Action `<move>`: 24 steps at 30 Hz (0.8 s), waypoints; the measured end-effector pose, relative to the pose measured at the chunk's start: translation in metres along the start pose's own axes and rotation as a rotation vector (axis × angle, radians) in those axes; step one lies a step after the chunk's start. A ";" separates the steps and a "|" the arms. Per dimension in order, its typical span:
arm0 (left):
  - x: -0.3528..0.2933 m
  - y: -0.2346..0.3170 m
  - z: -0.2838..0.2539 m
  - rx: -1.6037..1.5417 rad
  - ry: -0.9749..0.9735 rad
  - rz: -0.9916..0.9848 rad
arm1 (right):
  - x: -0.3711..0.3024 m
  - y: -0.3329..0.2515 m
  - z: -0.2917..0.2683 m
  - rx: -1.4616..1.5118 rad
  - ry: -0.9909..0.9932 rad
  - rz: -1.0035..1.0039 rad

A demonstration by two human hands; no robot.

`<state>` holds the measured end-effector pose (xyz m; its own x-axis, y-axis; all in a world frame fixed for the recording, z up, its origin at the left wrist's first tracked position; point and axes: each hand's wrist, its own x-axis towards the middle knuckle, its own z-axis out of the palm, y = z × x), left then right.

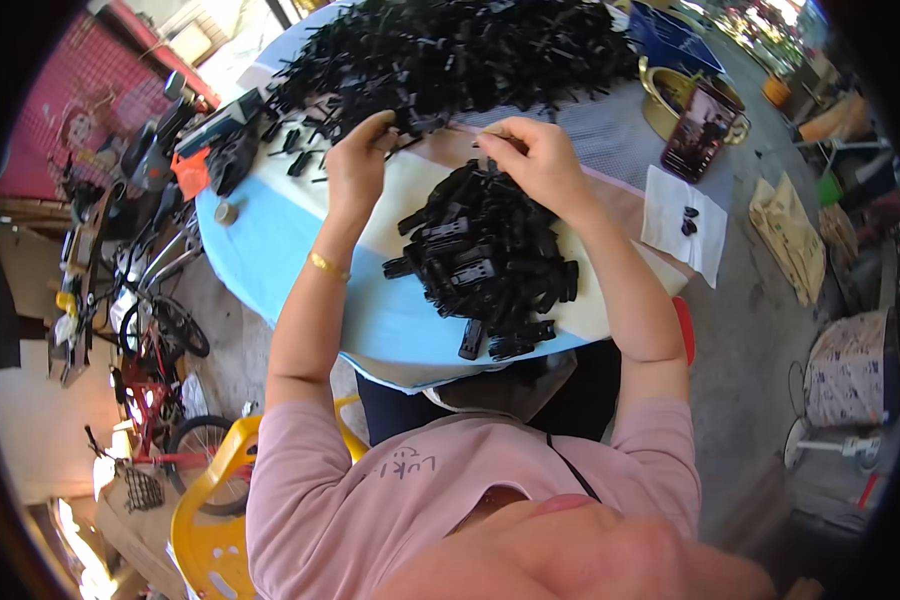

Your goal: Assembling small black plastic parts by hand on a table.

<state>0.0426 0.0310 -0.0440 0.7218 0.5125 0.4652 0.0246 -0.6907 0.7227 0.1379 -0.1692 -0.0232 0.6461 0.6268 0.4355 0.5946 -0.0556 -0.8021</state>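
My left hand (358,165) is raised over the table with its fingers pinched together. Whatever it may hold is lost against the dark parts behind it. Level with it and a little apart, my right hand (540,165) also pinches thumb to forefinger, on something too small to make out. Below and between the hands lies a heap of small black plastic parts (490,260), close to the table's near edge. A far larger pile of similar black parts (460,60) spreads along the far side, just beyond my fingertips.
A phone (703,130) leans against a brass-coloured pot (660,110) at right. Near it, a white napkin (678,245) carries small dark pieces. A small round container (226,213) and orange bag (191,172) sit at left. A yellow chair (215,500) and bicycles (165,400) stand left of the table.
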 end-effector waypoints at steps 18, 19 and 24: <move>-0.027 0.035 -0.014 -1.472 -0.591 0.011 | -0.002 -0.025 0.002 0.626 -0.188 0.167; -0.026 0.035 -0.014 -1.509 -0.593 0.003 | -0.001 -0.025 0.003 0.630 -0.146 0.179; -0.031 0.039 -0.012 -1.417 -0.625 0.014 | -0.003 -0.022 0.001 0.573 -0.207 0.142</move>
<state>0.0123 -0.0059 -0.0238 0.8895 -0.0263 0.4561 -0.3765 0.5234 0.7644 0.1225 -0.1689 -0.0068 0.5598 0.7848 0.2660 0.1213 0.2400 -0.9632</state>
